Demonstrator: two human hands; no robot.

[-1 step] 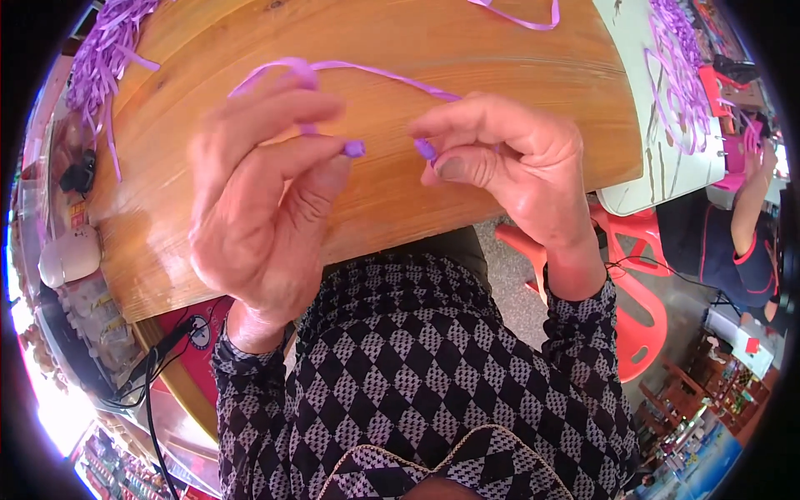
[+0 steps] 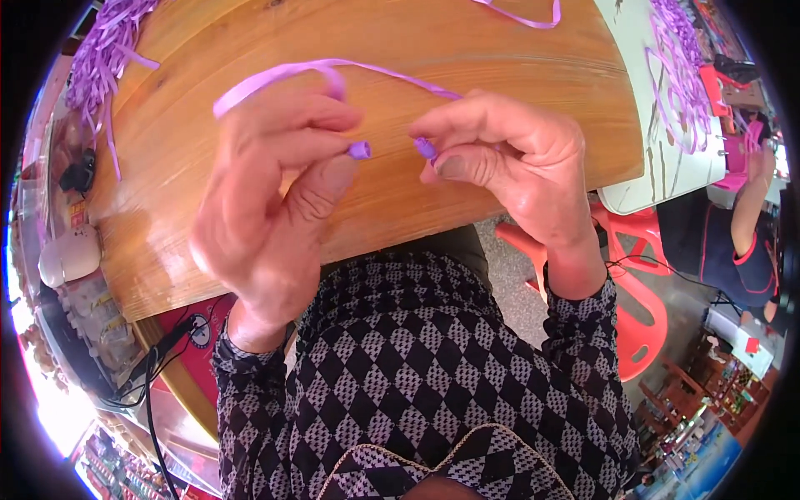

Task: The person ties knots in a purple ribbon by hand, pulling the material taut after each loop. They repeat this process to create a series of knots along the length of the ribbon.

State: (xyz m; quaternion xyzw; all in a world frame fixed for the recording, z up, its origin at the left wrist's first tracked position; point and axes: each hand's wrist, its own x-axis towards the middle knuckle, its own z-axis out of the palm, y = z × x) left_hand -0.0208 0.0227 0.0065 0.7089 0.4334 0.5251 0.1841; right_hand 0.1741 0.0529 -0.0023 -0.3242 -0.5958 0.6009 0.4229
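Note:
My left hand [image 2: 271, 192] pinches a small purple tube-shaped piece [image 2: 360, 150] between thumb and forefinger, its open end pointing right. The other fingers of that hand are curled and slightly blurred. Facing it across a narrow gap, my right hand [image 2: 508, 158] grips a second small purple piece [image 2: 424, 147] between thumb and fingertips. A lilac ribbon [image 2: 367, 65] arcs above the table behind both hands. One end of it passes behind my right fingers, while the other loops down behind my left fingers. Whether it joins either purple piece is hidden.
Beneath my hands is a wooden table [image 2: 500, 71]. Bunches of lilac ribbon hang at its far left [image 2: 100, 58] and over a white table [image 2: 625, 196] on the right. Red plastic stools [image 2: 637, 325] stand to my right, near another person's arm [image 2: 747, 208].
My left hand has shifted slightly right, bringing its purple piece closer to the other. The ribbon loop behind it has swung wider to the left. My right hand stays put.

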